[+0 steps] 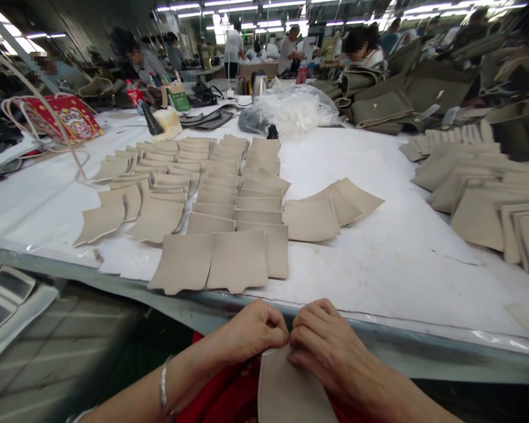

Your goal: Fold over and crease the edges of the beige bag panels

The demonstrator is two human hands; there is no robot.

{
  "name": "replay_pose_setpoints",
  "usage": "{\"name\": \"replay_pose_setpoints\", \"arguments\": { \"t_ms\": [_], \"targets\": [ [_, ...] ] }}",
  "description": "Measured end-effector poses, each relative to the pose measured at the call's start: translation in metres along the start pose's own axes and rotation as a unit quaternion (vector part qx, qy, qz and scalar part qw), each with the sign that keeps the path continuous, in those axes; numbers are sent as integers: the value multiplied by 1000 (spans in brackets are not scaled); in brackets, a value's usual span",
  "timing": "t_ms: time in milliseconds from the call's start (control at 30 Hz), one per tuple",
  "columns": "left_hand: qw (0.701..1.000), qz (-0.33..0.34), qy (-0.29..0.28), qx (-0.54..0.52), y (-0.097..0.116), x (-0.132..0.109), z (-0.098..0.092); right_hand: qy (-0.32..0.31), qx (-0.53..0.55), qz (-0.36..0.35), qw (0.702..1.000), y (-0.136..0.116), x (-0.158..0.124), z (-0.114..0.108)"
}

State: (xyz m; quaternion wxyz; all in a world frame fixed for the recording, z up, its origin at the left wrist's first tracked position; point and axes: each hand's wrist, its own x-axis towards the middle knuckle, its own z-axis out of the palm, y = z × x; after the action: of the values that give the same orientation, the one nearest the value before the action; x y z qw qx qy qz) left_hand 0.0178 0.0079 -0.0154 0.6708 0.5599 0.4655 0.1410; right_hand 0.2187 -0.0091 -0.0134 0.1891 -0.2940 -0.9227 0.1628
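A flat beige leather-like panel (291,390) hangs below my hands, in front of the table's near edge. My left hand (260,329) pinches its top edge near the corner, fingers curled closed. Close beside it, my right hand (326,341) grips the same edge, thumb on the panel's face and fingers folded over. The fingertips of both hands nearly meet. Just beyond them, similar beige panels (238,258) lie overlapping at the front of the white-covered table (357,282).
Overlapping rows of beige panels (216,194) cover the table's middle left, with more panels (480,200) at right. Behind are a clear plastic bag (295,108), a red patterned bag (64,117) and dark olive bags (383,108). Several people work in the background.
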Motion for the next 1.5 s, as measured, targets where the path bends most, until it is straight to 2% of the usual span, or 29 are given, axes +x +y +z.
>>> {"name": "replay_pose_setpoints", "arguments": {
  "t_ms": [267, 400, 500, 633, 733, 867, 967, 1067, 1200, 1500],
  "targets": [
    [1000, 2, -17, -17, -10, 6, -1, -82, 41, 47, 995, 5, 11, 0],
    [998, -5, -15, -56, -5, 4, -3, -67, 104, 101, 987, 2, 7, -5],
    [996, -5, -25, -84, -1, 1, -3, -47, 192, 186, 963, -4, 1, -9],
    [995, -4, -19, -93, -1, -7, 2, -115, 227, 262, 931, -8, -2, -15],
    [994, 11, -5, -107, -5, -16, 10, -127, 227, 293, 920, -8, -2, -19],
    [967, 8, -5, -253, -22, -24, 33, -112, 216, 313, 918, -9, -1, -19],
    [944, -11, 47, -326, -35, -26, 49, -115, 203, 316, 920, -10, 2, -17],
    [949, -2, 64, -309, -38, -25, 54, -119, 203, 320, 918, -9, 4, -16],
    [959, 2, 76, -271, -33, -25, 52, -118, 203, 325, 916, -8, 4, -15],
    [942, 3, 88, -323, -37, -21, 62, -113, 189, 325, 920, -8, 2, -10]
  ]
}}
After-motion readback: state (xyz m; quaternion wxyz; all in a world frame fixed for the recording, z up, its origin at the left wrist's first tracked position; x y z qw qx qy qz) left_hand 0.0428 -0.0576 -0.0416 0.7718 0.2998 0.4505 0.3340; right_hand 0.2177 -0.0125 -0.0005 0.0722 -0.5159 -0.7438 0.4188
